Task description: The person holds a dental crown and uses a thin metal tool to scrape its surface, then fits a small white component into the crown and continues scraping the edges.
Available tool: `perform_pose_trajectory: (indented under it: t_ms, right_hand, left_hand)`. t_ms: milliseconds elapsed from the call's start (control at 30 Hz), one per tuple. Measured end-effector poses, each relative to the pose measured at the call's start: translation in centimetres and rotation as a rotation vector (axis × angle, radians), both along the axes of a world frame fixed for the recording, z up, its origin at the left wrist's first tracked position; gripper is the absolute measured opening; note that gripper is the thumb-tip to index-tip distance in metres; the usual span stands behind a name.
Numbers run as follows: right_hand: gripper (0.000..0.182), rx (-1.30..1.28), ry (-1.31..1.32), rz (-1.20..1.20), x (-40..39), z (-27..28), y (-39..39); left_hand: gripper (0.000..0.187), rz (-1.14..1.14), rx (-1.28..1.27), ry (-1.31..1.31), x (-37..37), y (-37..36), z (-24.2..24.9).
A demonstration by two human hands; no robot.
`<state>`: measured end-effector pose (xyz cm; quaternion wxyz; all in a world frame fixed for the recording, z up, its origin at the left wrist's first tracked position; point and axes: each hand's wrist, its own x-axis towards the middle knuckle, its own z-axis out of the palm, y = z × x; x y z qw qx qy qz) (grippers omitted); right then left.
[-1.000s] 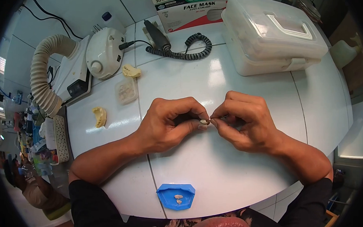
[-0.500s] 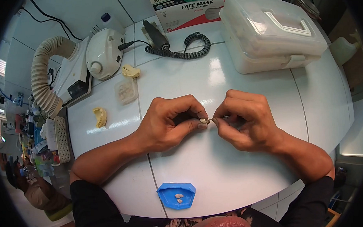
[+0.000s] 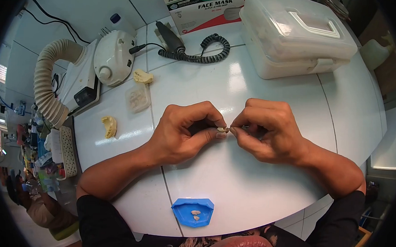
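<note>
Over the middle of the white table, my left hand (image 3: pixel 186 132) pinches a small tooth-coloured dental piece (image 3: pixel 221 130), like a crown, between thumb and index finger. Close against it, my right hand (image 3: pixel 267 131) is closed around a thin metal tool (image 3: pixel 246 126), most of which the fingers cover. The tool's end meets the right side of the piece. Nearer my body, a blue tray (image 3: pixel 181 207) holds a couple of similar tooth-coloured pieces (image 3: pixel 196 213).
A yellowish dental cast (image 3: pixel 109 127), another cast (image 3: pixel 142 77) and a small clear box (image 3: pixel 137 98) lie left. Behind are a white control unit (image 3: pixel 114 58), a hose (image 3: pixel 46 77), a corded handpiece (image 3: pixel 170 38), a face mask box (image 3: pixel 208 14) and a large plastic case (image 3: pixel 296 39). A person (image 3: pixel 45 209) sits far left.
The small dental piece has tilted slightly between my left fingertips, and my right fingertips have shifted a little to the left. Everything else stays put.
</note>
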<state>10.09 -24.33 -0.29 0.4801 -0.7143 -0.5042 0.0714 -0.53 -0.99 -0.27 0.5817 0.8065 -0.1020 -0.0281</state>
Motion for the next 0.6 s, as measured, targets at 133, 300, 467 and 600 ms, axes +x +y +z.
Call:
perform_pose_trajectory:
  t_ms: [133, 300, 467, 600]
  right_hand:
    - [0.005, 0.002, -0.004, -0.007, 0.05, 0.08, -0.01]
    - [0.006, 0.007, 0.004, -0.008, -0.04, 0.13, -0.03]
    - [0.006, -0.01, -0.024, 0.011, 0.15, 0.19, -0.13]
    - [0.006, -0.015, 0.012, 0.008, 0.01, 0.27, -0.01]
  left_hand:
    - [0.014, -0.009, 0.008, -0.018, 0.03, -0.15, 0.21]
    - [0.014, -0.015, 0.019, -0.01, 0.0, -0.09, 0.1]
    - [0.014, -0.019, 0.031, -0.019, -0.04, -0.11, 0.21]
    - [0.014, -0.022, 0.026, -0.043, 0.04, -0.16, 0.21]
